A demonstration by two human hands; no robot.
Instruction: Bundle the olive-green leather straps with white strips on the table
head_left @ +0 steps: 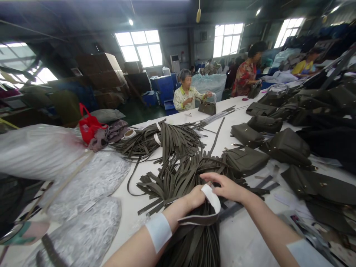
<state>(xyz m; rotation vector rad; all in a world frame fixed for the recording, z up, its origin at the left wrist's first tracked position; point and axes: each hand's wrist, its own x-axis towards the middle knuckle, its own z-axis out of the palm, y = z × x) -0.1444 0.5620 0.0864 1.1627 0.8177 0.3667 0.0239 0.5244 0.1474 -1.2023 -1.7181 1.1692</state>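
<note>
My left hand is closed on a dark olive strap whose curled end shows a white band. Opposite it, my right hand has its fingers apart, the index stretched over the left fingertips and the thumb close beside the white band. Whether that thumb touches the band I cannot tell. Both hands are above a thick bundle of olive straps, which runs toward me. Beyond my fingers the loose strap ends fan out across the white table.
Another strap bundle with white ties lies farther off. Olive handbags crowd the right side. Clear plastic bags and a red bag are on the left. Across the table a co-worker handles a handbag.
</note>
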